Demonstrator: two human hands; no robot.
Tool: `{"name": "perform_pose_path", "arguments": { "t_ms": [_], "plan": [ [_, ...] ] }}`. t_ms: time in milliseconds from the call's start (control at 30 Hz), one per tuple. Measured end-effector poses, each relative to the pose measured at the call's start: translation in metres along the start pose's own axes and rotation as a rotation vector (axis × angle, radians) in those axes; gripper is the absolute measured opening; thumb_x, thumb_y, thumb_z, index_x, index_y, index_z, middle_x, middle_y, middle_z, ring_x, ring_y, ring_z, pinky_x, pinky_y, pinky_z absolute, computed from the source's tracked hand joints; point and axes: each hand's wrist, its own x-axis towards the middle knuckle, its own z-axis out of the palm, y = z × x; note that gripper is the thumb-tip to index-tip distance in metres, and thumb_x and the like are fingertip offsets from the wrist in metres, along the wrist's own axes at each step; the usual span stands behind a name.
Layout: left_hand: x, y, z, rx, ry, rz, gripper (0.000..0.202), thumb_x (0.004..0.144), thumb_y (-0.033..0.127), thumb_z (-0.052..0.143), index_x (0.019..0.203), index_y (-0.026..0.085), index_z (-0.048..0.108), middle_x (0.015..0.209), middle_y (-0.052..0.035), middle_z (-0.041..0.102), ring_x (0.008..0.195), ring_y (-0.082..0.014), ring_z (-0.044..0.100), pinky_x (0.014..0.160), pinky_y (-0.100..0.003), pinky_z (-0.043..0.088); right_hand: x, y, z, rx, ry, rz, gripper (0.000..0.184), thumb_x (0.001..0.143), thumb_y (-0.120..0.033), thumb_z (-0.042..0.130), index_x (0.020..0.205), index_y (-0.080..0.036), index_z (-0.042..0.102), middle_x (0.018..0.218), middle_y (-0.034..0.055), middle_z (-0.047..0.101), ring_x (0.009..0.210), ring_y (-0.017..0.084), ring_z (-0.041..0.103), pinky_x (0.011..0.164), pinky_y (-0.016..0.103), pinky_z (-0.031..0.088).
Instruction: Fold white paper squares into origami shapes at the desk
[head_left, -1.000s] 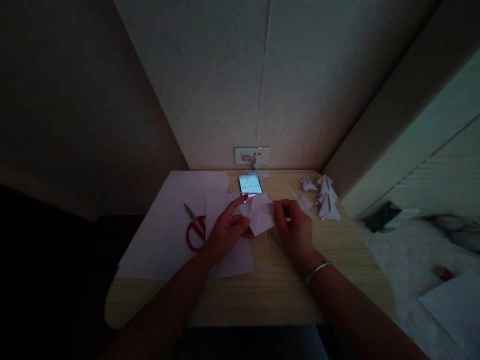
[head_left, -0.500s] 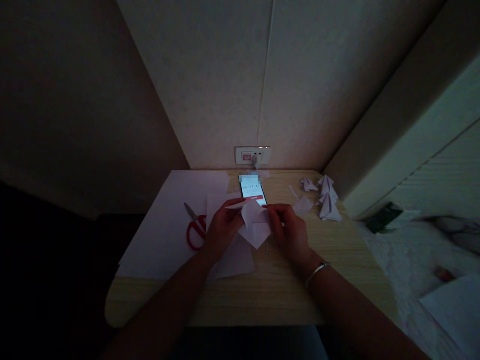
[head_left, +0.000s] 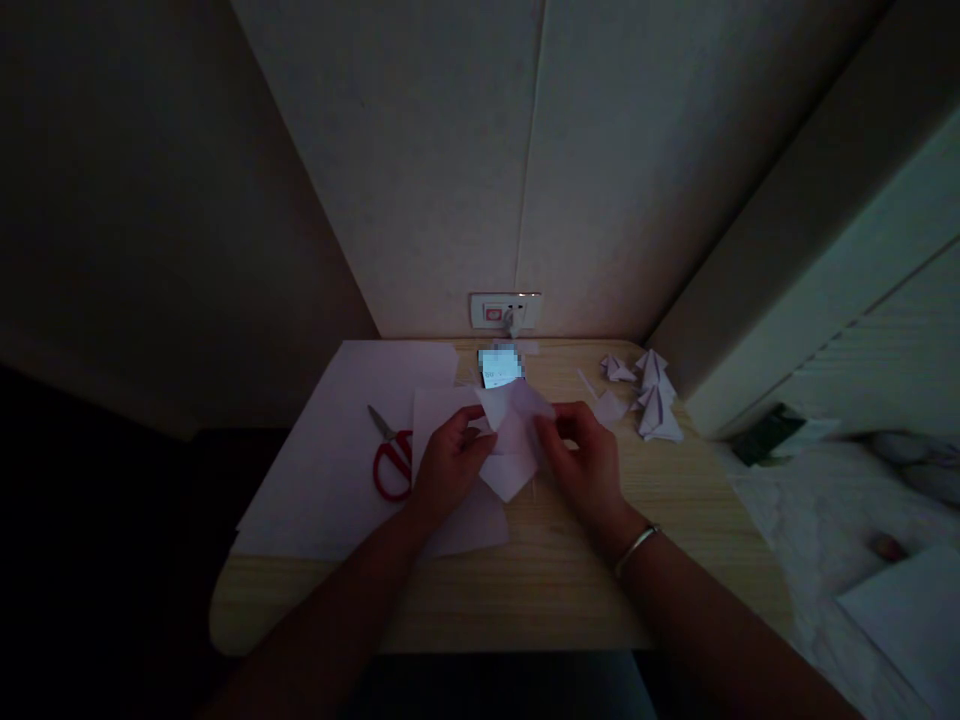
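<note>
A partly folded sheet of white paper [head_left: 514, 430] is held up between my two hands, over the middle of the table. My left hand [head_left: 450, 460] pinches its left side, thumb in front. On the right edge, my right hand [head_left: 581, 450] grips the paper between thumb and fingers; a bangle circles that wrist. One flap stands raised at the top, and a pointed corner hangs toward me. Behind the paper lies a lit phone [head_left: 501, 367], its lower part hidden. Red-handled scissors [head_left: 393, 455] rest on white sheets beside my left hand.
Large white sheets [head_left: 315, 450] cover the table's left side. Several folded paper figures [head_left: 657, 400] stand at the back right, near a small paper piece [head_left: 610, 406] and a thin strip [head_left: 586, 381]. A wall socket [head_left: 506, 311] with a plug is above the wooden table [head_left: 570, 600].
The paper's upper flap has been lifted and spread wider, and it now covers more of the phone. Both hands have shifted slightly while keeping hold of the paper.
</note>
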Motion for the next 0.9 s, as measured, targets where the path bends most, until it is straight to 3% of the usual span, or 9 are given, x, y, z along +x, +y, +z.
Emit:
{"name": "perform_pose_path", "arguments": {
  "t_ms": [133,267,400,700,900],
  "plan": [
    [-0.002,0.003,0.001,-0.111,-0.025,-0.027,0.034,0.073,0.032,0.063,0.103,0.017,0.055,0.063,0.0029,0.061,0.054,-0.0112,0.057,0.051,-0.02,0.042,0.006,0.0,0.006,0.398,0.06,0.298,0.015,0.075,-0.032,0.063,0.075,-0.021,0.052,0.066,-0.0036,0.058,0.056,0.011,0.052,0.051,0.022,0.043],
    [-0.005,0.006,0.002,-0.186,-0.002,-0.034,0.03,0.072,0.031,0.065,0.096,0.019,0.053,0.062,0.004,0.062,0.05,-0.0096,0.055,0.049,-0.019,0.04,0.008,0.0,0.008,0.595,0.044,0.436,0.018,0.071,-0.032,0.066,0.075,-0.021,0.053,0.064,-0.0046,0.057,0.052,0.01,0.048,0.047,0.021,0.039],
    [-0.005,0.005,0.003,-0.203,-0.041,-0.042,0.026,0.072,0.03,0.065,0.093,0.019,0.053,0.064,0.0038,0.062,0.051,-0.0096,0.055,0.05,-0.019,0.04,0.007,-0.001,0.009,0.673,0.01,0.454,0.017,0.071,-0.031,0.067,0.078,-0.022,0.054,0.065,-0.005,0.059,0.053,0.01,0.05,0.049,0.021,0.04],
    [-0.004,0.001,0.003,-0.27,-0.124,0.009,0.027,0.066,0.024,0.07,0.091,0.018,0.06,0.093,-0.0039,0.068,0.082,-0.0158,0.062,0.071,-0.025,0.045,0.005,-0.01,0.006,0.64,-0.008,0.458,0.019,0.07,-0.034,0.069,0.075,-0.022,0.055,0.068,-0.0039,0.062,0.054,0.01,0.052,0.05,0.021,0.041],
    [-0.005,0.001,0.001,-0.183,-0.151,0.006,0.034,0.062,0.026,0.075,0.092,0.017,0.061,0.093,-0.0055,0.068,0.085,-0.0177,0.062,0.074,-0.027,0.047,0.004,-0.008,0.003,0.651,-0.055,0.471,0.02,0.069,-0.035,0.07,0.074,-0.021,0.057,0.067,-0.0035,0.062,0.053,0.011,0.053,0.049,0.022,0.041]
  ]
}}
